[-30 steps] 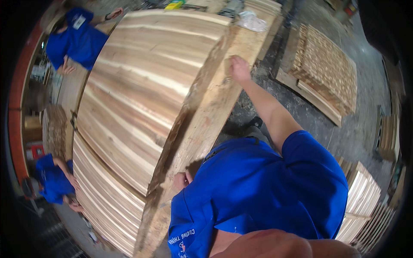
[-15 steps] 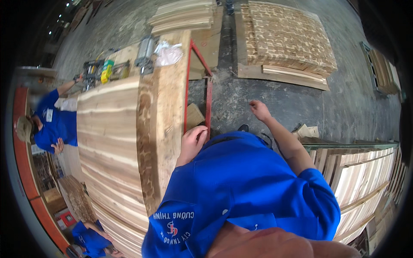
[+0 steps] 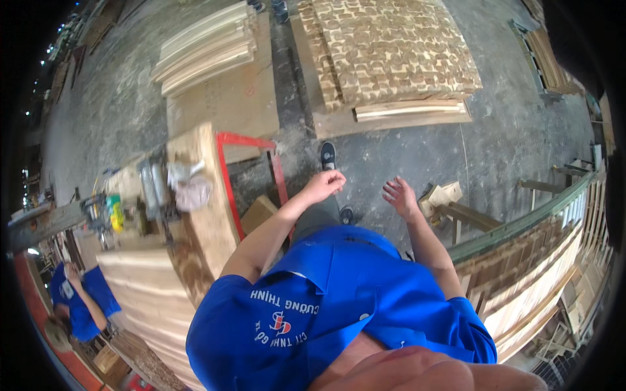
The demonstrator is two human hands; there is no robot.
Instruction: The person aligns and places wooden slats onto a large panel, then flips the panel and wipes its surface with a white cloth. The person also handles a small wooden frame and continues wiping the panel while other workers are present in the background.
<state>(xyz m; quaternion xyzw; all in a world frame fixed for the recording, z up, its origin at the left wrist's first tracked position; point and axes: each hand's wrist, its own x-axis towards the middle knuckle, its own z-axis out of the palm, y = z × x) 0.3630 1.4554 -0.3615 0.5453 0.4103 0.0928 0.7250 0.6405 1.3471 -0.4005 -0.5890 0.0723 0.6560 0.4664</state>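
Observation:
My left hand [image 3: 326,186] hangs in the air in front of my body, its fingers loosely bent and a little apart, holding nothing that I can see. Over the grey floor, my right hand [image 3: 400,197] has its fingers spread and holds nothing. Nearest to the left hand is the red metal frame [image 3: 279,176] at the end of the workbench. Wood offcuts [image 3: 446,194] lie beyond the right hand. Neither hand touches anything visible.
A big stack of wood pieces [image 3: 398,52] and a pile of boards [image 3: 205,49] lie ahead. Wooden panels [image 3: 134,277] cover the left bench, near a power tool [image 3: 153,189] and a plastic bag [image 3: 192,190]. A green-railed rack [image 3: 515,238] stands right. A co-worker [image 3: 81,300] is far left.
My left hand has come away from the bench's red frame and moved forward over the floor. My right hand's fingers have spread. The view has turned and shifted, bringing a shoe into sight ahead.

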